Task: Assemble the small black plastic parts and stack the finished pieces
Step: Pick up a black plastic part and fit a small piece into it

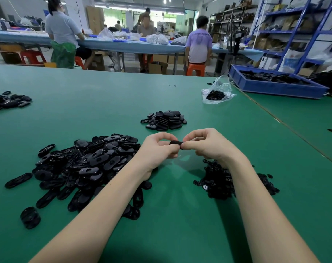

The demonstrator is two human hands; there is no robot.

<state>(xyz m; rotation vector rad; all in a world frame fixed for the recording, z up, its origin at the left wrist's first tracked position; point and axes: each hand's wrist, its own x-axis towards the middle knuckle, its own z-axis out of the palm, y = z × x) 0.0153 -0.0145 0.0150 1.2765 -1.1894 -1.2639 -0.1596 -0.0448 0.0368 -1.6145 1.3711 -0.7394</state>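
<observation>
Black plastic part (177, 142), small and oblong, sits between my two hands, raised above the green tabletop (104, 95). Left hand (157, 150) pinches its left end with thumb and curled fingers; right hand (208, 144) pinches the right end the same way. Both hands have their fingers bent tight round the piece, and only its middle shows between the fingertips.

Containers first. Blue plastic bin (275, 86) at the far right edge of the tabletop, filled with black parts; I cannot make out their shape. Clear plastic bag (218, 92) just left of the bin, open and crumpled, with a small heap of black pieces inside.

Loose on the tabletop: a large pile of oblong black shells (85, 164) under and to the left of my left forearm. A pile of smaller black pieces (218, 183) under my right wrist. A neater heap of finished pieces (164, 120) lies just beyond the hands. Another cluster of black parts (8, 102) at the far left edge.
</observation>
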